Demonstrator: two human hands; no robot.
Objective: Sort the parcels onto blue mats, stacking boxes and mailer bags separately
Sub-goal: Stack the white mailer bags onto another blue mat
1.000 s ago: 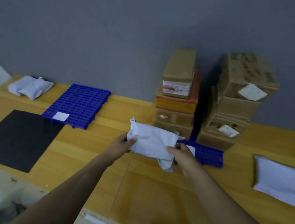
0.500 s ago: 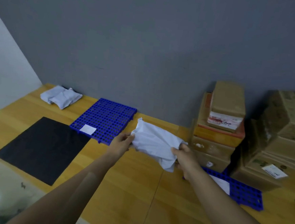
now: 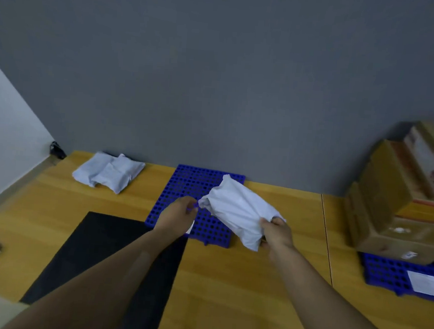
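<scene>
Surface: yellow wood top (image 3: 253, 284), grey wall.
Bag: white mailer bag (image 3: 238, 210) held right over the near blue mat (image 3: 183, 185), long axis back-left to front-right.
Hands: left hand (image 3: 178, 214) pinches its left edge, right hand (image 3: 276, 234) grips the near corner; neither's closer.
Count: two mats, one held bag, a bag pile (image 3: 108, 172) (two, I think), one box stack (image 3: 402, 205) on the far mat (image 3: 383, 276).

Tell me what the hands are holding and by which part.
Both hands hold one white mailer bag. The left hand pinches its left corner; the right hand grips its near right end. It is over the blue mat.
</scene>
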